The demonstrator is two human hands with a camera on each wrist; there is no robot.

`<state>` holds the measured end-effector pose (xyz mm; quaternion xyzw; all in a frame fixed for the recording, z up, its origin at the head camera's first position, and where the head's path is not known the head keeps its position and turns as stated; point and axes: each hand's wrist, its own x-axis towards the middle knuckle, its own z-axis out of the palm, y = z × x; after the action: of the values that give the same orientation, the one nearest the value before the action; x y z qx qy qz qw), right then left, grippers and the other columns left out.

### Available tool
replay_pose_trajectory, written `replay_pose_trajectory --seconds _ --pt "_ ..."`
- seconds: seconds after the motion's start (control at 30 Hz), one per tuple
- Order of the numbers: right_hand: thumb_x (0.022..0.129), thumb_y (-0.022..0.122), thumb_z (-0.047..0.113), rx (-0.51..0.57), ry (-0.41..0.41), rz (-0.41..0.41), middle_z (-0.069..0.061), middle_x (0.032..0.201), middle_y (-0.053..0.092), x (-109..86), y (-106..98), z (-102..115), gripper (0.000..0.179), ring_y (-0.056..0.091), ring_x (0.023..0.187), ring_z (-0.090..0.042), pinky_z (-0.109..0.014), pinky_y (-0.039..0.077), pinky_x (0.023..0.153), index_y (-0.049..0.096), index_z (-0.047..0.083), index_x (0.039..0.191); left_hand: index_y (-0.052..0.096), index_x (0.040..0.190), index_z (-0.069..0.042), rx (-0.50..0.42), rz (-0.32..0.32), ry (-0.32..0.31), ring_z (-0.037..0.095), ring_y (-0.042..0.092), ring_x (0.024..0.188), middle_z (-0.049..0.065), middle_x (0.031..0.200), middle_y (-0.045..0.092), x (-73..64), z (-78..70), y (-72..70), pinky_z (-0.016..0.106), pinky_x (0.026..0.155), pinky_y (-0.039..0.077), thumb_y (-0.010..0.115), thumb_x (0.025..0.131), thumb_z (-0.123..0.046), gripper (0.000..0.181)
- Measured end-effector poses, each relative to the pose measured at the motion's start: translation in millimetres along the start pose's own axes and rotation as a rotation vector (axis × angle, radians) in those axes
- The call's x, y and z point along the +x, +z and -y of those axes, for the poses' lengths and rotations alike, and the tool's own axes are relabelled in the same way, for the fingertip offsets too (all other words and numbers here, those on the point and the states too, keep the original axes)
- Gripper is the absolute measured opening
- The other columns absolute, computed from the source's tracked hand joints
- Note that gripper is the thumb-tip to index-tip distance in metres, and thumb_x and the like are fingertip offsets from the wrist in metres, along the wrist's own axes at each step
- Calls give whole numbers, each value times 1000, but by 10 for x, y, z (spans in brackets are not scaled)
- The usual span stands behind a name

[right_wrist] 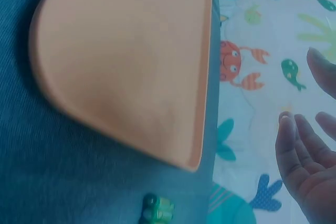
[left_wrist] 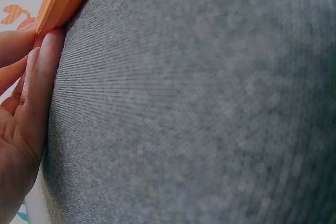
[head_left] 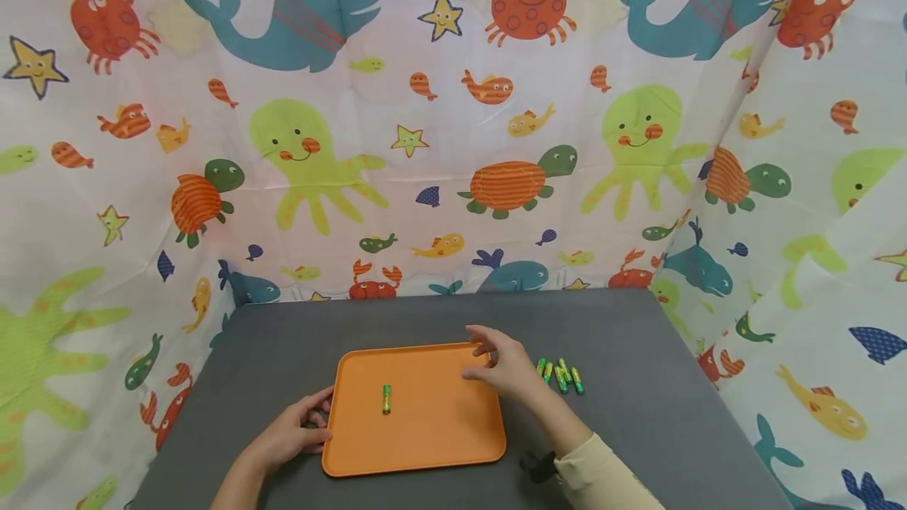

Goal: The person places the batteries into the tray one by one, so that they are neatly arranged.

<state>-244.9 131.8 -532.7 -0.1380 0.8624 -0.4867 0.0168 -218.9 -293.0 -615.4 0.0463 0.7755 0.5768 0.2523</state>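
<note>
An orange tray [head_left: 418, 439] lies on the grey table, with one green-and-yellow battery [head_left: 386, 400] on its left part. My left hand [head_left: 294, 427] holds the tray's left rim; in the left wrist view, thumb and fingers pinch the orange edge. Above the tray's right side hovers my right hand [head_left: 506, 368], thumb and fingers spread apart with nothing between them. Several similar batteries [head_left: 561, 378] lie in a loose group right of the tray, partly behind that hand. The right wrist view shows the right hand [right_wrist: 310, 166] at its edge, apart from the tray.
The grey table [head_left: 609, 431] runs back to a white curtain [head_left: 439, 203] printed with sea animals, which also hangs at both sides. A black object [head_left: 538, 467] sits beside the right sleeve [head_left: 602, 474].
</note>
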Motion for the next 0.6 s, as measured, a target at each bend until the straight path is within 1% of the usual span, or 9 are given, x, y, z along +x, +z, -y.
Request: replay_pose_trajectory --seconds 0.17,0.23,0.33,0.43,0.5,0.6 --pt "80 86 12 24 9 -50 -5 128 65 -27 -151 -88 71 65 110 -32 -33 56 81 56 21 143 27 159 -5 -2 -3 -12 23 57 93 16 123 46 17 -4 -8 40 73 59 76 87 -7 87" --pt "80 86 11 25 2 -72 -4 126 66 -38 -214 -122 70 66 109 -32 -32 57 80 56 21 143 27 159 -5 -1 -5 -13 23 57 93 16 122 46 28 -3 -15 39 73 59 76 87 -8 87" --pt "80 86 13 11 2 -94 -1 126 66 -60 -302 -160 70 67 107 -29 -34 57 82 56 22 143 28 159 -5 -6 -6 -13 23 56 93 16 121 46 42 12 -25 40 73 59 77 87 -8 88" --pt "80 87 17 3 28 -97 0 127 66 -89 -382 -208 70 66 109 -29 -37 56 85 56 24 143 27 159 -5 -7 1 -16 23 56 94 15 121 46 44 33 -34 40 73 59 77 87 -9 89" --pt "80 87 19 -5 44 -96 -1 128 66 -118 -436 -245 70 66 110 -29 -38 56 86 57 24 143 27 159 -4 -14 3 -24 23 56 93 15 120 47 39 38 -33 41 73 59 78 86 -9 89" --pt "81 86 18 -14 49 -92 -3 130 65 -162 -523 -305 70 65 111 -32 -41 55 87 56 22 144 27 159 -4 -21 4 -35 23 56 92 14 118 48 36 34 -31 41 74 59 78 86 -9 89"
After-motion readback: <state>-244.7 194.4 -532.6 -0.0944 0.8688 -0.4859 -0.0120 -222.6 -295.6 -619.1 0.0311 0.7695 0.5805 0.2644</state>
